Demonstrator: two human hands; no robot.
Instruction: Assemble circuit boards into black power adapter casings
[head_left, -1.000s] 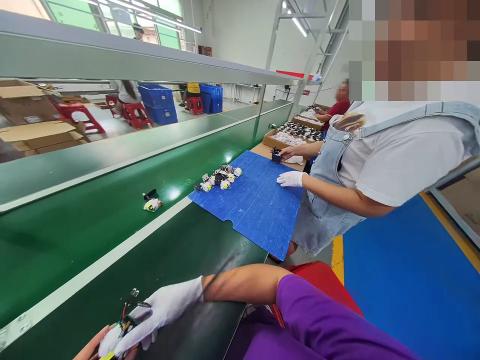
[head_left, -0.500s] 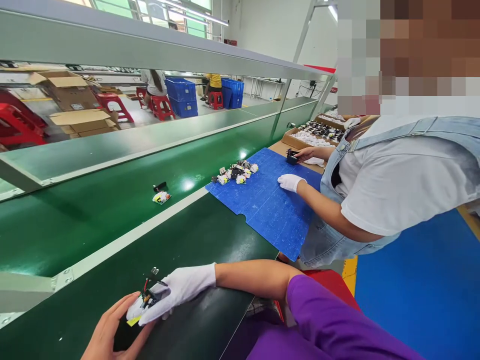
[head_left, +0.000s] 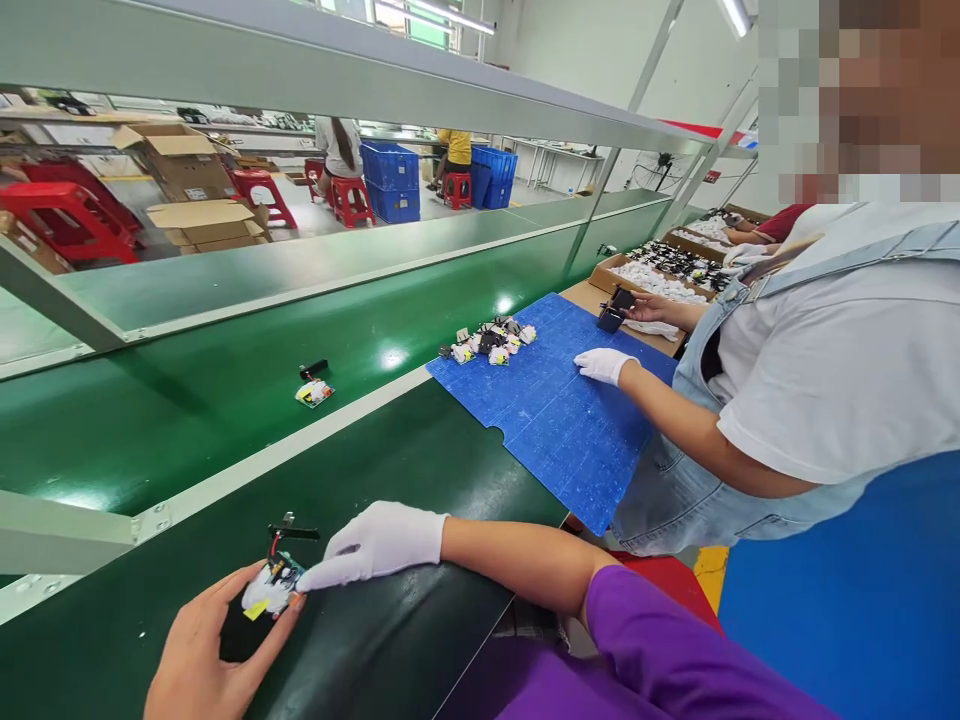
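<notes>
Bare left hand (head_left: 199,640): thumb and fingers half apart, clamping lumpy, white-coated circuit board (head_left: 268,590) over smooth green bench (head_left: 420,450), short of its pale far edge. White-gloved right hand (head_left: 382,545): fingertips against board's right side; can't tell if gripping. Blue sheet (head_left: 555,410) beyond, similar boards (head_left: 491,342) heaped at far-left corner.

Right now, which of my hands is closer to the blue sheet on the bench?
Right. Your gloved right hand is apart from the blue sheet, on its near side, beside the circuit board. Your bare left hand holds that board, farther from the sheet.
</notes>
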